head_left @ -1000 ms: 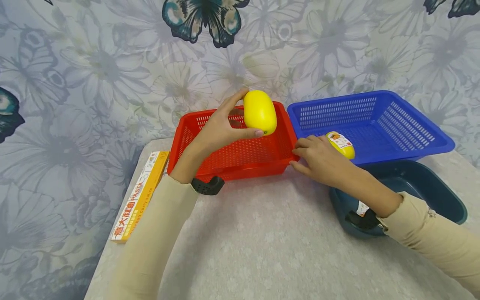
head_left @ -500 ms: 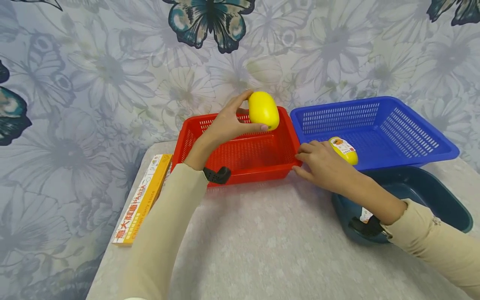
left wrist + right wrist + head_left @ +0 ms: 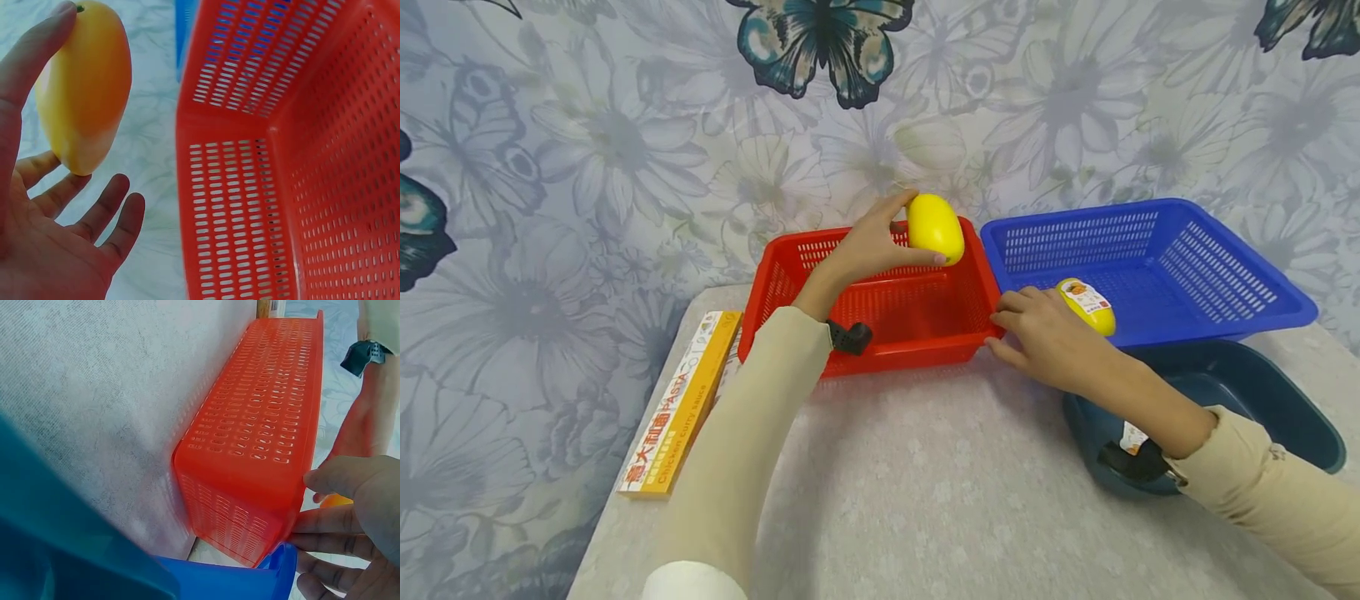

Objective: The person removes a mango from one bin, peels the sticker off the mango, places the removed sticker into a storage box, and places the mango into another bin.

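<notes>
In the head view my left hand (image 3: 876, 246) holds a smooth yellow oval fruit (image 3: 936, 229) over the far right part of a red slotted basket (image 3: 887, 358). The left wrist view shows the thumb near a small green stem spot on the fruit (image 3: 87, 87) and fingertips at its other end, outside the basket's wall (image 3: 228, 212). My right hand (image 3: 1048, 337) grips the red basket's front right corner, its thumb (image 3: 334, 477) on the rim. Beyond that hand, a labelled yellow oval item (image 3: 1086, 307) lies in a blue basket (image 3: 1187, 267), partly hidden.
A dark teal basin (image 3: 1262, 400) stands in front of the blue basket, under my right forearm, with a white label (image 3: 1132, 437) showing. On the left a yellow and white pasta box (image 3: 685, 404) lies beside the red basket. A patterned wall (image 3: 625, 167) rises behind the table (image 3: 925, 483).
My left forearm has moved forward and to the right, and the fruit has shifted slightly right over the red basket. The right hand keeps its place at the corner. The head view has shifted slightly.
</notes>
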The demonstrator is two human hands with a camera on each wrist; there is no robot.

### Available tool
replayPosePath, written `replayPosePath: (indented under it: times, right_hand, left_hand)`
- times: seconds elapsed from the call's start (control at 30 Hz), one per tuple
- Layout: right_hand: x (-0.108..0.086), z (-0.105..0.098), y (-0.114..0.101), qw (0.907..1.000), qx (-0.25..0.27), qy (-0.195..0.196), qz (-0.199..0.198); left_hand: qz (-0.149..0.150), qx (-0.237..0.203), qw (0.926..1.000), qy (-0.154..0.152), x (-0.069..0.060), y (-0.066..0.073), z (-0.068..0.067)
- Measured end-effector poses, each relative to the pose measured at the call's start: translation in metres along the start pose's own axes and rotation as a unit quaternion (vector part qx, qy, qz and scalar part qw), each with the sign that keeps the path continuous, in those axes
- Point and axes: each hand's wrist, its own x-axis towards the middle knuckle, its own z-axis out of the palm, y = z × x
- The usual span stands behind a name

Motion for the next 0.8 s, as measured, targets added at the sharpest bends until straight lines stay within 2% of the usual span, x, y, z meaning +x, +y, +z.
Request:
replayPosePath:
  times: [0.17, 0.4, 0.53, 0.63, 0.8]
  right_hand:
    - [-0.001, -0.001, 0.004, 1.0, 0.001, 0.003, 0.0]
    - [-0.002, 0.003, 0.002, 0.9999, 0.012, 0.007, -0.006]
    - [-0.003, 0.003, 0.001, 0.9999, 0.011, 0.001, 0.0]
    - [-0.002, 0.003, 0.0, 1.0, 0.006, 0.003, -0.003]
    - [-0.001, 0.003, 0.001, 0.9999, -0.003, 0.009, -0.008]
  left_hand:
    - [0.004, 0.056, 0.998, -0.031, 0.019, -0.005, 0.005]
    - [0.01, 0.092, 0.9933, -0.069, 0.029, -0.019, 0.015]
    - [-0.018, 0.13, 0.9846, -0.116, 0.034, -0.025, 0.019]
    - [-0.043, 0.154, 0.9775, -0.137, 0.035, -0.027, 0.02]
    - [-0.068, 0.158, 0.9705, -0.169, 0.041, -0.03, 0.026]
